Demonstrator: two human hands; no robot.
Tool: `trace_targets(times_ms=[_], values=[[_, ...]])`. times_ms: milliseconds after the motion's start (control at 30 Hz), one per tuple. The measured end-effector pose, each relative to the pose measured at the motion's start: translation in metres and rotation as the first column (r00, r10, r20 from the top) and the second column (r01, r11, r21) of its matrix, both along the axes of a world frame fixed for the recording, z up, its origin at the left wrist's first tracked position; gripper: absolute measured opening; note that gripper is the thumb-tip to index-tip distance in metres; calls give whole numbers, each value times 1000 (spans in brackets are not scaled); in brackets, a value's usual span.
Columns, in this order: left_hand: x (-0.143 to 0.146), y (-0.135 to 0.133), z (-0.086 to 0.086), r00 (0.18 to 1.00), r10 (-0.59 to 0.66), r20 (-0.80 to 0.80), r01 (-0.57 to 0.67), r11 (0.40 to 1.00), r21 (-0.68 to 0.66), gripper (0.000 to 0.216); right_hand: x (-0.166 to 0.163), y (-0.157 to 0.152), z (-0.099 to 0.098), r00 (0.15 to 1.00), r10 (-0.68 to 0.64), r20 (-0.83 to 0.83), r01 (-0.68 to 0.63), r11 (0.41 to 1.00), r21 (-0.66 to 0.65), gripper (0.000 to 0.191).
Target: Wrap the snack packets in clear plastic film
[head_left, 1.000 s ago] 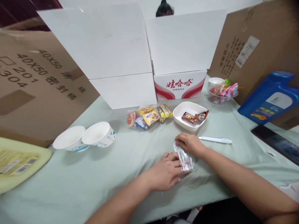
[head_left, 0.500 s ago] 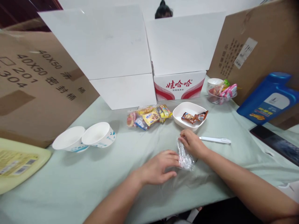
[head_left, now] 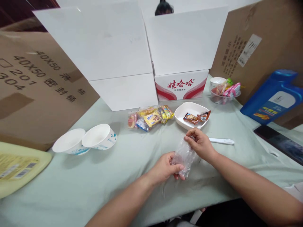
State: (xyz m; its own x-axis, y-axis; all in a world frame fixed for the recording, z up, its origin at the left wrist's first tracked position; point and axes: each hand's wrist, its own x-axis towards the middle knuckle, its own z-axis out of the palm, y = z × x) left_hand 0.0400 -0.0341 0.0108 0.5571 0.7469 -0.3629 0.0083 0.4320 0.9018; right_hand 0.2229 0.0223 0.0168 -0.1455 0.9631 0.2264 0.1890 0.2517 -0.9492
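A crumpled clear plastic bag (head_left: 184,156) is held between my two hands above the table's front part. My left hand (head_left: 167,168) grips its lower left side, thumb in front and fingers behind. At the upper right corner, my right hand (head_left: 200,142) pinches the plastic. Just beyond the right hand stands a white square bowl (head_left: 181,115) with brown snack packets (head_left: 191,119) in it. A white plastic-handled utensil (head_left: 222,141) lies to the right, its left end hidden behind the right hand. Left of the bowl is a heap of wrapped snacks (head_left: 152,118).
Two white paper bowls (head_left: 97,135) stand at left, near a pale yellow bottle (head_left: 21,170). A clear bowl of sweets (head_left: 224,94), a blue bottle (head_left: 272,97) and a phone (head_left: 281,143) are at right. White boxes (head_left: 123,91) and brown cartons wall the back and sides; a person's hair shows behind.
My left hand has gone from lying against the bag to gripping it. The bag is lifted and spread out more, and my right hand has shifted slightly right.
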Motion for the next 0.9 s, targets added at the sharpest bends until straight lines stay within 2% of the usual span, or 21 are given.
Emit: trace_targets(times_ms=[100, 200, 267, 333, 367, 433, 533, 567, 633, 733, 800, 867, 900], values=[[-9, 5, 8, 998, -9, 63, 8, 1000, 9, 53, 1, 2, 2, 1000, 15, -15, -15, 1000, -22, 30], [-15, 9, 11, 985, 85, 152, -89, 996, 22, 63, -3, -3, 1, 995, 90, 48, -89, 996, -3, 28], [-15, 11, 8, 982, 99, 160, -100, 995, -3, 54, -4, -7, 1, 985, 112, 134, -123, 990, 74, 24], [-15, 14, 3, 977, 156, 143, -151, 988, -41, 44, -2, -10, 3, 974, 61, 216, -111, 968, 224, 21], [-16, 15, 1, 967, 215, 133, -209, 976, -61, 42, 0, -11, 5, 968, 28, 251, -109, 942, 318, 21], [-18, 20, -1, 924, 357, 139, -347, 933, -95, 40, 4, -14, 9, 945, 0, 327, -172, 850, 497, 32], [-23, 25, 3, 870, 452, 195, -433, 892, -134, 40, 4, -22, 10, 844, 63, 533, -440, 651, 619, 57], [-24, 26, 5, 864, 455, 215, -434, 890, -142, 40, 2, -25, 8, 797, 61, 601, -514, 590, 623, 55], [-26, 27, 9, 859, 452, 240, -426, 891, -155, 39, -3, -29, 1, 729, 17, 684, -595, 509, 622, 39], [-26, 27, 9, 849, 456, 267, -423, 889, -175, 39, -10, -32, -8, 715, -10, 699, -618, 459, 638, 29], [-24, 27, 6, 838, 473, 272, -442, 881, -171, 38, -14, -33, -9, 700, 56, 712, -661, 430, 615, 25], [-22, 27, 2, 823, 504, 264, -479, 864, -157, 38, -16, -33, -8, 684, 142, 715, -693, 434, 576, 23], [-20, 26, 0, 817, 516, 259, -494, 857, -149, 38, -17, -34, -6, 692, 180, 699, -689, 455, 565, 21]])
